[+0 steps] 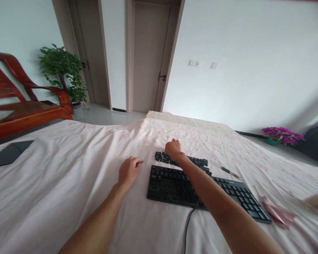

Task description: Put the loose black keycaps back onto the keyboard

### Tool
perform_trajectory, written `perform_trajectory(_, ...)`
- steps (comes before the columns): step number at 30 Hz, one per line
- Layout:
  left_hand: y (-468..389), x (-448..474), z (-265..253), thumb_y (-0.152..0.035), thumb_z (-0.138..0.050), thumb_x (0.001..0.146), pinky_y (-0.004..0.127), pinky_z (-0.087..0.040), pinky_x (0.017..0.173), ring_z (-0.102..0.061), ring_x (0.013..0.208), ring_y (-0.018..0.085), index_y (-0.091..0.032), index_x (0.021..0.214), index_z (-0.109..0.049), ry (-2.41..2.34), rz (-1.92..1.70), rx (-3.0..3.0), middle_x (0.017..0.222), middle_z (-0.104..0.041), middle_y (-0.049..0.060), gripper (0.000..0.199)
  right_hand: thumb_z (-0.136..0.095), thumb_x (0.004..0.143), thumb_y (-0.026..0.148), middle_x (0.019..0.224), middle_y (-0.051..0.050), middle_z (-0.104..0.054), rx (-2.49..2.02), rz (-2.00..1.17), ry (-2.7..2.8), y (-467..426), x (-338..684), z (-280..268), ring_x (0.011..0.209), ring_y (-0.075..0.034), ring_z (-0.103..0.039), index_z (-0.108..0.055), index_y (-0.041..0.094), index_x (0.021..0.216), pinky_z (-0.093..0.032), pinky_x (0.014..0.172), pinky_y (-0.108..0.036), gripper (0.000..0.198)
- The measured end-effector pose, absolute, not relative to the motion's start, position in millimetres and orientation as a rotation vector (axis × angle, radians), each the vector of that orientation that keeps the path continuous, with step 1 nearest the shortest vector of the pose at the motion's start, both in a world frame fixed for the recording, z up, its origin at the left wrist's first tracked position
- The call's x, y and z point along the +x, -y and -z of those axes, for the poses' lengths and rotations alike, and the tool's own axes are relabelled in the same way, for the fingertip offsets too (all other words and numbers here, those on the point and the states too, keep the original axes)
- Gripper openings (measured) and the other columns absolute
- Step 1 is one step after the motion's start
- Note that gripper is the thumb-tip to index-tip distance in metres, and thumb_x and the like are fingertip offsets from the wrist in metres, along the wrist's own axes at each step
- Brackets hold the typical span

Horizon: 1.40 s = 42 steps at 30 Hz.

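A black keyboard [172, 185] lies on the bedsheet with its letter area stripped of most keycaps. The top row and the right-hand block [243, 197] still carry theirs. Behind it, loose black keycaps [198, 161] are laid out in rows on the cloth. My right hand [174, 148] is over the left part of these rows, fingers bent downward; what they hold, if anything, is hidden. Its forearm crosses above the keyboard and covers part of it. To the left of the keyboard, my left hand [129, 171] rests on the sheet, empty, thumb and fingers apart and loosely curved.
A thin screwdriver-like tool [229, 171] lies behind the keyboard's right end. On the right are a pink cloth [278, 211] and a blurred tan object [316, 204]. The cable [188, 225] runs toward me. A dark flat panel [9, 154] lies far left.
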<state>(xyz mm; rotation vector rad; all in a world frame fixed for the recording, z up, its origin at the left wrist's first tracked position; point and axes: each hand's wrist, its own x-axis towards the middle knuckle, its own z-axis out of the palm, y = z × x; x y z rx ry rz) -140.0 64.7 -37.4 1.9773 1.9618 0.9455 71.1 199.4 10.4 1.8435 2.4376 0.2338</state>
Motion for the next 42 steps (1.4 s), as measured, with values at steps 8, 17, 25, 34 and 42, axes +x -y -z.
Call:
perform_trajectory(8, -64.1, -139.7, 37.7, -0.015, -0.051, 0.084, 0.025, -0.041, 0.087, -0.058, 0.098, 0.015, -0.026, 0.096, -0.071, -1.968, -0.944, 1.98, 0.105, -0.067, 0.001, 0.026, -0.052, 0.084, 0.02, 0.103, -0.016, -0.068, 1.786, -0.232, -2.456, -193.2, 73.5, -15.1, 0.109, -0.028, -0.045, -0.073, 0.015, 0.095, -0.026, 0.088, -0.035, 0.024)
perform_trajectory(17, -64.2, -140.3, 37.9, -0.015, -0.05, 0.084, 0.025, -0.041, 0.086, -0.058, 0.098, 0.015, -0.026, 0.096, -0.071, -1.949, -0.955, 1.98, 0.105, -0.067, 0.0, 0.026, -0.05, 0.084, 0.014, 0.102, -0.017, -0.068, 1.734, -0.214, -2.514, -192.4, 71.7, -16.5, 0.109, -0.028, -0.046, -0.073, 0.01, 0.095, -0.029, 0.088, -0.035, 0.025)
perform_trajectory(25, -63.8, -140.5, 37.8, -0.015, -0.05, 0.084, 0.024, -0.041, 0.085, -0.058, 0.097, 0.015, -0.025, 0.094, -0.071, -1.932, -0.98, 1.996, 0.103, -0.067, 0.0, 0.025, -0.057, 0.083, 0.02, 0.098, -0.016, -0.07, 1.83, -0.196, -2.567, -185.4, 77.3, -26.3, 0.109, -0.028, -0.047, -0.074, 0.014, 0.094, -0.031, 0.087, -0.034, 0.021)
perform_trajectory(34, -65.9, -140.3, 39.9, -0.015, -0.051, 0.083, 0.024, -0.042, 0.084, -0.059, 0.095, 0.015, -0.024, 0.094, -0.071, -1.959, -0.958, 1.989, 0.101, -0.068, 0.001, 0.024, -0.057, 0.087, 0.032, 0.095, 0.001, -0.072, 1.733, -0.102, -3.022, -102.9, 89.6, -45.0, 0.099, -0.019, -0.053, -0.073, 0.028, 0.096, -0.035, 0.086, -0.027, 0.019)
perform_trajectory(42, -63.6, -139.9, 39.9, -0.015, -0.05, 0.082, 0.025, -0.042, 0.082, -0.059, 0.096, 0.015, -0.027, 0.093, -0.071, -1.982, -0.96, 1.984, 0.102, -0.067, -0.001, 0.026, -0.063, 0.085, 0.03, 0.09, 0.0, -0.071, 1.683, -0.097, -3.132, -29.5, 103.0, -17.6, 0.093, -0.019, -0.052, -0.072, 0.026, 0.087, -0.036, 0.084, -0.031, 0.01)
